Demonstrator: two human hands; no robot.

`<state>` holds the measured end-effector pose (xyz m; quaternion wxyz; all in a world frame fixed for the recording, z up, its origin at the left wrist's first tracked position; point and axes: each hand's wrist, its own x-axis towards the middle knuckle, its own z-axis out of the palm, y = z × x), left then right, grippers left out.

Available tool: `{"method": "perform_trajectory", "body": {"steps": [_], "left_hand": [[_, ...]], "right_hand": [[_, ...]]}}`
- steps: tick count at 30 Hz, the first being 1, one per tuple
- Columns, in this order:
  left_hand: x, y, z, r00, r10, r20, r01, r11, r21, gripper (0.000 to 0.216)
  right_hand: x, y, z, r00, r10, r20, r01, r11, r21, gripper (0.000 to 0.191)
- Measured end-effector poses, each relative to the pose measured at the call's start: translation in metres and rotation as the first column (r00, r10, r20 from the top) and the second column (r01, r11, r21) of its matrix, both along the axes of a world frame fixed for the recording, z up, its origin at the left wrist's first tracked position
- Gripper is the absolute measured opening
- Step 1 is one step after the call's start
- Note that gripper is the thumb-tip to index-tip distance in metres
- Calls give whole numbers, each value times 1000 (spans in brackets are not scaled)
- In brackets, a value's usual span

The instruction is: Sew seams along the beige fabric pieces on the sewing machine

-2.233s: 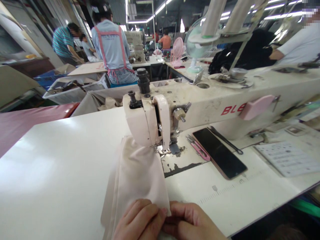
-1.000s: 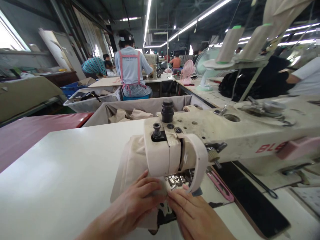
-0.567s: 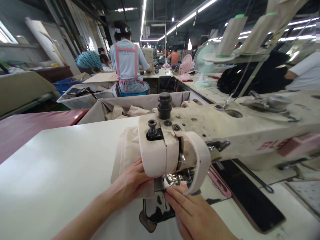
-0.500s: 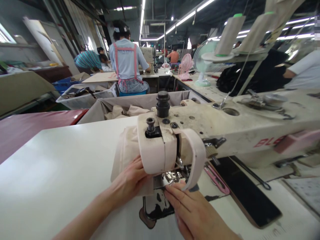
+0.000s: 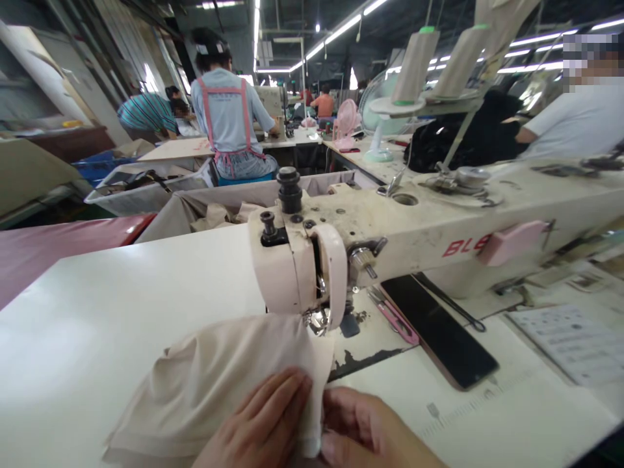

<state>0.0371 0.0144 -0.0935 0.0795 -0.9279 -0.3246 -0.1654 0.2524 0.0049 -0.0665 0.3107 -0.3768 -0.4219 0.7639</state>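
A piece of beige fabric (image 5: pixel 214 383) lies on the white sewing table (image 5: pixel 97 312), spread to the left in front of the sewing machine (image 5: pixel 390 234). Its right edge reaches up to the presser foot (image 5: pixel 318 321). My left hand (image 5: pixel 258 426) rests flat on the near part of the fabric, fingers stretched out. My right hand (image 5: pixel 363 435) is closed at the fabric's right edge, pinching it beside my left fingertips.
A black phone (image 5: pixel 441 331) and pink snips (image 5: pixel 394 316) lie right of the needle. A printed sheet (image 5: pixel 565 338) lies further right. A fabric-lined bin (image 5: pixel 205 208) stands behind the table. Other people work at tables beyond; one sits at the far right.
Both hands have pulled back from the presser foot toward me. The fabric, which was bunched behind the machine head, now lies spread to the left in front of it.
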Motion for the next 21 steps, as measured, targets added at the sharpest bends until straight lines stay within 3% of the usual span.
{"method": "perform_trajectory", "body": {"steps": [3,7,10,13,16,19,21], "left_hand": [[4,-1,-6,998,19,52,-19,1000,-1,40],[7,-3,-10,993,11,114,-5,999,-53,39],[9,5,2,962,54,268,13,970,-244,37],[18,25,23,903,173,394,44,874,-484,34],[31,47,41,882,291,371,56,717,-695,30],[43,61,45,872,392,295,25,566,-824,26],[47,67,43,862,432,263,-5,527,-850,22]], "right_hand": [[2,17,9,982,-156,103,143,982,125,29],[2,34,18,983,-169,71,170,985,-7,22],[-3,39,17,974,-195,116,200,979,-38,18],[-8,41,15,965,-210,156,218,975,-34,16],[-9,42,14,958,-222,182,231,972,-31,16],[-10,43,11,951,-227,212,235,972,-13,15],[-9,45,8,948,-221,229,226,974,7,16]]}}
